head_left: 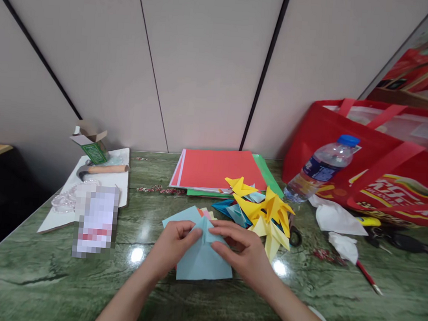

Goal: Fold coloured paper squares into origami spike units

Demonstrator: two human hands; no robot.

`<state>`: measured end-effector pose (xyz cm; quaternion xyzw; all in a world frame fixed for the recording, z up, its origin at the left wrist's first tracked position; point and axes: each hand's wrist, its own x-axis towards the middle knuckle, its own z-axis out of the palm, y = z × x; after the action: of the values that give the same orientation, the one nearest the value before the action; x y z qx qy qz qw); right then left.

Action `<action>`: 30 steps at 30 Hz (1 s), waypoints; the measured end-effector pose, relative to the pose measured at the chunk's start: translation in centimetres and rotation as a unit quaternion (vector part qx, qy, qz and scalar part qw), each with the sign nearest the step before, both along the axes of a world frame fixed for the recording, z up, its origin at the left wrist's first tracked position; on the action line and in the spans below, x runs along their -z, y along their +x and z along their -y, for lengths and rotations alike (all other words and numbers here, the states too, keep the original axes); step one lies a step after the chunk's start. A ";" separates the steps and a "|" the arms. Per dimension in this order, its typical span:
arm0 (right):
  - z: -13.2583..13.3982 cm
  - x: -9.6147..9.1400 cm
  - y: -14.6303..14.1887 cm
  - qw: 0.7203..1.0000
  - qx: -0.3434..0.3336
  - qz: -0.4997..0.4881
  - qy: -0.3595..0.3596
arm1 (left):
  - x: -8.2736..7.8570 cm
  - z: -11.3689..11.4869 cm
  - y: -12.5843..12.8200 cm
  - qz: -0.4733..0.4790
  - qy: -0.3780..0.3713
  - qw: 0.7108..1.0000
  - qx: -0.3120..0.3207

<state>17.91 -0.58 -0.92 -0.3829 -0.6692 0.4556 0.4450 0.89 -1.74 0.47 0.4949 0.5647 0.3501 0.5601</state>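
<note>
Paper in light blue (204, 268) lies low at the near middle of the table (187, 314), taken here as the dial's centre. At its 9 o'clock the left hand (175, 241) is closed to a pinch, thumb and forefinger gripping the upper part beside a narrow upright crease. At 3 o'clock the right hand (242, 244) is half curled, thumb and fingertips holding a small flap along that crease. Folding looks partway along: the upper part is creased and layered, while the lower part spreads broad and flat, apparently unworked. Whether the blue corner (183, 215) at 11 o'clock belongs to the same piece cannot be told. Beyond, toward 1 and 2 o'clock, pointed yellow shapes (275, 205) and blue shapes (223, 206) lie heaped, seemingly finished. Farther, at 12 o'clock, flat coloured sheets (217, 168) lie unfolded. At 2 o'clock a water bottle (322, 166) stands before a red bag (375, 188).
</note>
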 end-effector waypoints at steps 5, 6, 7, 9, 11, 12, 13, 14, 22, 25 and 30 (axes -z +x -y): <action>-0.2 0.4 -0.2 0.997 0.029 -0.046 -0.055 | -0.1 0.0 0.1 -0.022 0.004 1.000 0.017; -0.3 0.5 -0.2 0.994 0.027 -0.064 -0.081 | -0.2 0.1 0.2 -0.028 0.007 0.999 0.025; -0.4 0.6 -0.2 0.991 0.023 -0.081 -0.104 | -0.2 0.1 0.2 -0.035 0.011 0.999 0.031; -0.6 0.7 -0.1 0.985 0.010 -0.101 -0.141 | -0.4 0.1 0.3 -0.052 0.024 0.998 0.036; -0.7 0.7 -0.1 0.982 -0.001 -0.104 -0.160 | -0.5 0.1 0.3 -0.069 0.037 0.996 0.033; -0.7 0.7 -0.1 0.981 -0.007 -0.104 -0.166 | -0.5 0.1 0.2 -0.074 0.041 0.996 0.034; -0.8 0.7 0.0 0.980 -0.013 -0.102 -0.172 | -0.5 0.0 0.2 -0.075 0.042 0.996 0.035; -0.8 0.7 0.0 0.979 -0.020 -0.100 -0.175 | -0.5 0.0 0.2 -0.074 0.041 0.996 0.038; -0.8 1.0 0.2 0.978 -0.040 -0.085 -0.186 | -0.4 0.0 0.3 -0.074 0.039 0.995 0.048; -0.9 1.2 0.1 0.975 -0.034 -0.094 -0.197 | -0.4 0.0 0.3 -0.087 0.042 0.994 0.060; -0.9 1.1 0.1 0.977 -0.035 -0.092 -0.190 | -0.1 0.0 0.2 -0.095 0.049 0.992 0.072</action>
<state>18.01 0.34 -2.02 -0.3938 -0.5395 0.6229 0.4072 1.06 -1.74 0.60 0.5919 0.5607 0.2875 0.5026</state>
